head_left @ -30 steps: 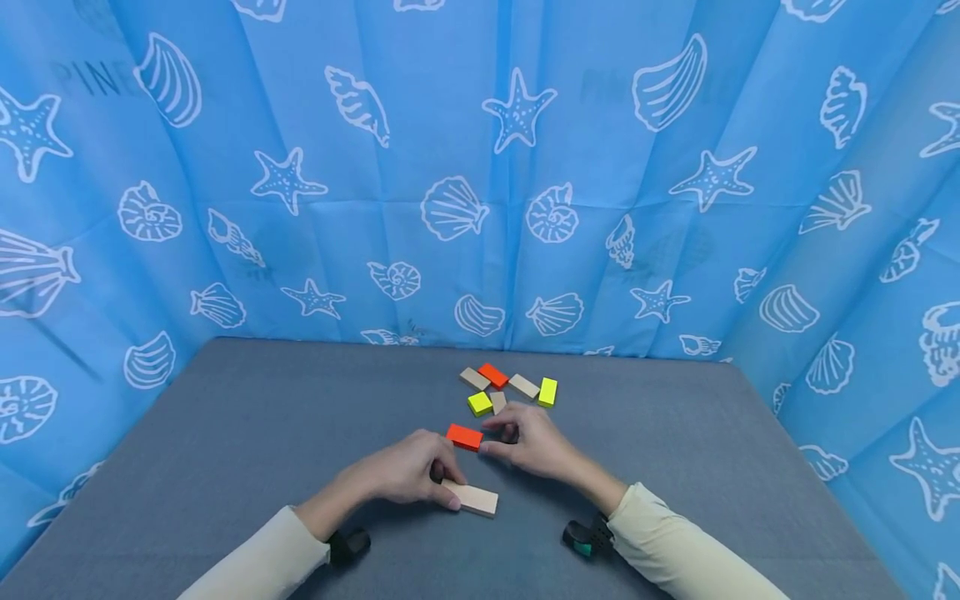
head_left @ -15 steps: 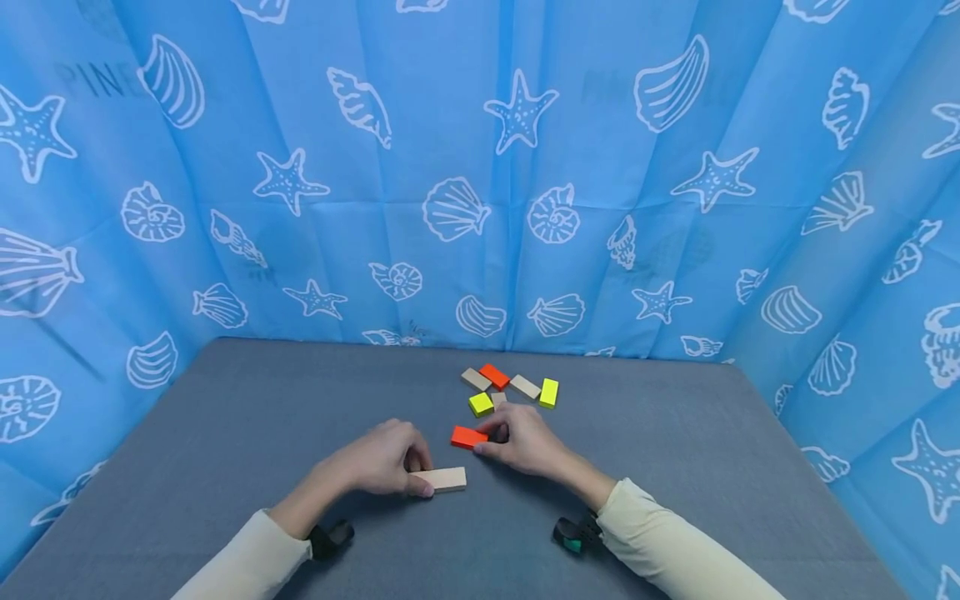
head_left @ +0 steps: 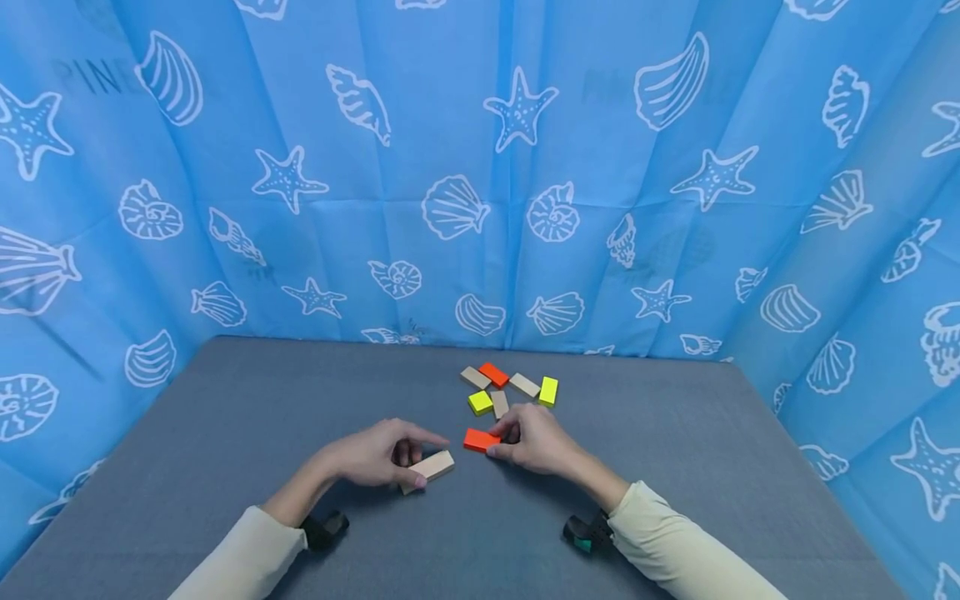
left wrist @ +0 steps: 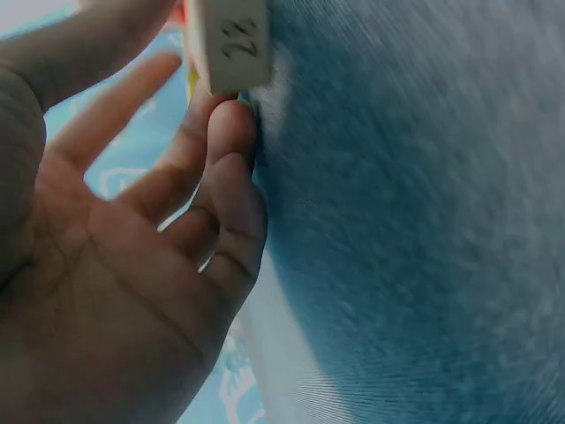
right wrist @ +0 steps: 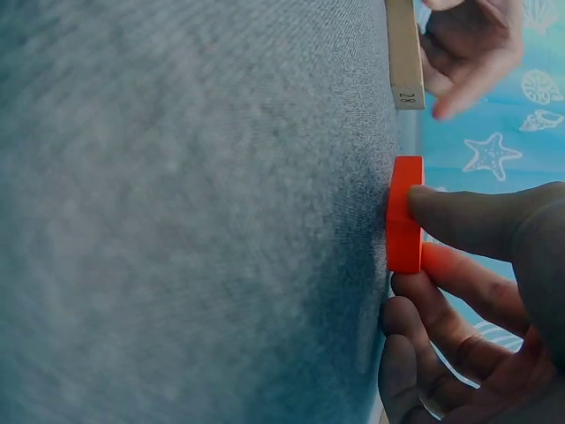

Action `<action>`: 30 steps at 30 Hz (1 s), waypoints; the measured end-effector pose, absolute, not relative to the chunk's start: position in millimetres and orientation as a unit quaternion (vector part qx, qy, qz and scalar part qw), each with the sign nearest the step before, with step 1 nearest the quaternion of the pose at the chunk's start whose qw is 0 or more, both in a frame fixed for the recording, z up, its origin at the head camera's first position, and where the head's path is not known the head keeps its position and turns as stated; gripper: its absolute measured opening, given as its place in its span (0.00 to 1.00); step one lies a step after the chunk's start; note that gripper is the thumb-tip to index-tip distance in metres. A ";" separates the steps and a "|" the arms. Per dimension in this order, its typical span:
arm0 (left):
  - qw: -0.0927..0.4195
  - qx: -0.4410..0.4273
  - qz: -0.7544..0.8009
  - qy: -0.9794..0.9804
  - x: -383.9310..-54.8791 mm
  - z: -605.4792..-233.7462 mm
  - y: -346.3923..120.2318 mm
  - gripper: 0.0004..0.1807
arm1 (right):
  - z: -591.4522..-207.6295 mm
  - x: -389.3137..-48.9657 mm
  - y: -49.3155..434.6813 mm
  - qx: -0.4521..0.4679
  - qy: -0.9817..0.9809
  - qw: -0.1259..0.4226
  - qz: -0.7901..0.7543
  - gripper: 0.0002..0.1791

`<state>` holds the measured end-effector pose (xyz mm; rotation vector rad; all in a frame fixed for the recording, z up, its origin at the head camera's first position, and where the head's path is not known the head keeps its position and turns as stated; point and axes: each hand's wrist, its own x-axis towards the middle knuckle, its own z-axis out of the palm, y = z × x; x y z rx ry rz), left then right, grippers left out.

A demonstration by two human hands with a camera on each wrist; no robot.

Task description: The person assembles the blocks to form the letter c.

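My left hand (head_left: 372,454) grips a plain wooden block (head_left: 437,467) between thumb and curled fingers, its index finger stretched out past the block. The block lies angled, its far end up to the right. A number marks one end of this wooden block (left wrist: 240,44) in the left wrist view. To the right, my right hand (head_left: 538,443) pinches an orange-red block (head_left: 480,440) by its right end. In the right wrist view, the thumb lies on the face of the orange-red block (right wrist: 405,221) and fingers are at its end. A small gap separates the two blocks.
Behind my right hand lie several loose blocks: two yellow blocks, one at the right (head_left: 548,391) and one nearer (head_left: 480,403), a red block (head_left: 494,375), and plain wooden blocks (head_left: 524,386). The grey tabletop (head_left: 262,417) ends at a blue shell-print curtain (head_left: 405,225).
My left hand has drawn the wooden block left and turned it, its index finger now extended. My right hand has closed on the orange-red block, which has shifted slightly right.
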<state>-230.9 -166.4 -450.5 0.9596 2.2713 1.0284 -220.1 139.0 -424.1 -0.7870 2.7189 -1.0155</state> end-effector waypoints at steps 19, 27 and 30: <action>0.178 0.235 0.386 0.874 -210.6 -429.5 -156.2 0.32 | -427.8 -220.0 140.1 -0.265 0.896 0.055 -0.351 0.11; 0.218 0.262 0.421 0.841 -215.1 -429.6 -166.9 0.27 | -428.1 -220.6 139.8 -0.259 0.897 0.057 -0.353 0.11; 0.207 0.243 0.417 0.851 -215.1 -430.0 -165.2 0.27 | -428.3 -220.4 139.8 -0.256 0.898 0.056 -0.352 0.11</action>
